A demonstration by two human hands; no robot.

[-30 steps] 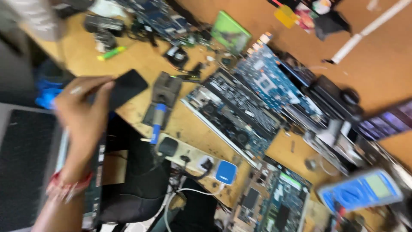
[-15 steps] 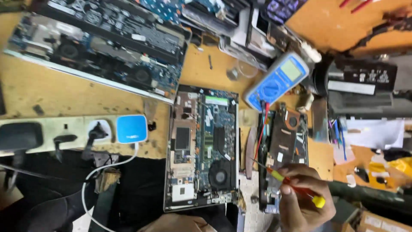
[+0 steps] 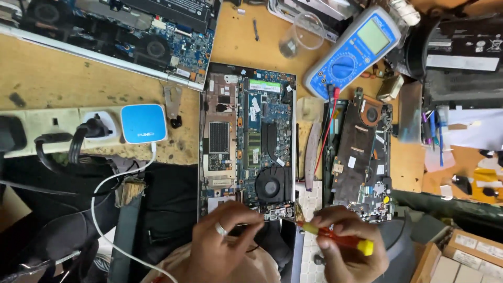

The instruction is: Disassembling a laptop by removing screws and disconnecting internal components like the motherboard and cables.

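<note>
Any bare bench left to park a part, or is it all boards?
One real patch: bare wood between the upper-left laptop base and the power strip. A smaller strip lies between the open laptop and the multimeter. Right side is crowded; both hands work at the near edge.

wooden bench (image 3: pixel 63 78) | opened laptop (image 3: pixel 246 141) | blue multimeter (image 3: pixel 353 50) | white power strip (image 3: pixel 47 128) | second board (image 3: pixel 361 152)

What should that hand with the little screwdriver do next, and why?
Probably ease the screwdriver tip left onto the opened laptop's near edge. The right hand grips it just short of the board, and the left hand rests on that edge.
</note>
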